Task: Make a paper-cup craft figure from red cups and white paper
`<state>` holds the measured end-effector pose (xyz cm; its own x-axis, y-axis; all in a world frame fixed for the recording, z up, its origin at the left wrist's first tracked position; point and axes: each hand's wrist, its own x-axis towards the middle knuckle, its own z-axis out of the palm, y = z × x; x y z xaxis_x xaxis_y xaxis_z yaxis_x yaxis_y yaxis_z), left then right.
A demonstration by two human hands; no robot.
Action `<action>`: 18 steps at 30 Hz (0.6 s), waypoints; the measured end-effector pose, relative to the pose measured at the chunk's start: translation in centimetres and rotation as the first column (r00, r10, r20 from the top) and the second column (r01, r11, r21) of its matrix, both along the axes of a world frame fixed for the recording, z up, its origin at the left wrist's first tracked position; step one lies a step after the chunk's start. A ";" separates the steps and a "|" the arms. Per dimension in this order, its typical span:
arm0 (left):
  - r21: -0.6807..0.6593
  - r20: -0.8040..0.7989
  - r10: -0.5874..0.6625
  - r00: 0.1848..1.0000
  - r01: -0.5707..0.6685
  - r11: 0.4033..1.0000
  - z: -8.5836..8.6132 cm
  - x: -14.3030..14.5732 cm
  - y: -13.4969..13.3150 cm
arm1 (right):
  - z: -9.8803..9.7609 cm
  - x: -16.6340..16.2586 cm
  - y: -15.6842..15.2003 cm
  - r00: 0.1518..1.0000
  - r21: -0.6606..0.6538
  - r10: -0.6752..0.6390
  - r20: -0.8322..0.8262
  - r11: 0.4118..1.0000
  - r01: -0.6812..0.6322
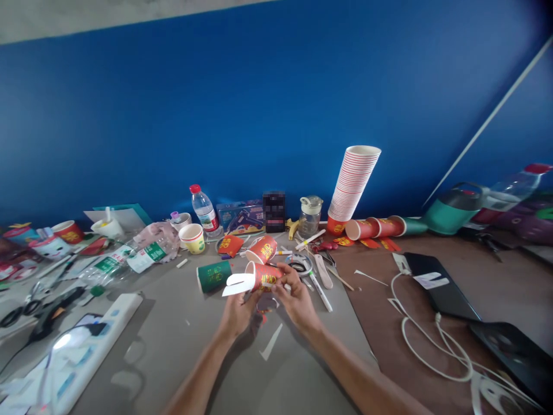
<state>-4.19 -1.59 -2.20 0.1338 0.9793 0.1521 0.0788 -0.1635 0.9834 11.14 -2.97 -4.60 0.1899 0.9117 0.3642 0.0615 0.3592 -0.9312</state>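
Note:
Both of my hands are around a red paper cup (260,275) with gold print, which lies tilted on its side above the table with its mouth to the left. My left hand (239,311) grips it from below, near the rim. A white paper cutout (239,283) with two rounded lobes sticks out at the cup's mouth; whether it is attached I cannot tell. Closed on the cup's base end is my right hand (295,293). Just behind lie another red paper cup (261,249) and a green paper cup (214,276) on its side.
A tall leaning stack of paper cups (353,181) stands at the back right, beside a glass jar (310,214). Plastic bottles (203,210), a white power strip (97,351) and a hot glue gun (56,311) are leftward. White cables (415,351) and a black tablet-like device (444,285) lie right.

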 end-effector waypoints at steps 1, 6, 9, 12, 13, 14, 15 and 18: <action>0.000 -0.001 -0.002 1.000 0.002 1.000 0.0 0.0 0.0 | 0.0 -0.1 0.0 1.000 0.000 -0.004 0.006 1.000 0.004; -0.005 0.018 0.038 0.999 -0.038 0.999 0.0 0.1 -0.1 | -0.2 -0.3 0.1 0.999 -0.023 -0.032 0.037 0.999 0.033; -0.026 0.041 0.032 0.999 -0.031 0.999 0.1 0.2 -0.2 | -0.3 -0.3 0.1 0.998 -0.039 -0.039 0.043 0.998 0.041; 0.011 -0.027 0.026 0.999 -0.026 1.000 0.4 0.4 -0.3 | -0.2 -0.3 0.1 0.999 -0.047 -0.043 0.033 0.998 0.045; 0.028 -0.045 0.033 0.998 -0.032 0.999 0.5 0.4 -0.4 | -0.1 -0.4 0.0 0.999 -0.048 -0.046 0.026 0.998 0.047; 0.038 -0.051 0.041 0.998 -0.039 0.999 0.6 0.5 -0.4 | 0.0 -0.4 -0.1 0.999 -0.049 -0.051 0.017 0.997 0.052; 0.036 -0.048 0.042 0.998 -0.041 0.999 0.7 0.5 -0.5 | 0.2 -0.5 -0.1 0.998 -0.048 -0.060 0.008 0.997 0.060; 0.002 -0.043 0.011 0.999 -0.011 1.000 1.1 0.8 -0.8 | 0.6 -0.8 -0.4 0.995 -0.057 -0.101 -0.004 0.993 0.101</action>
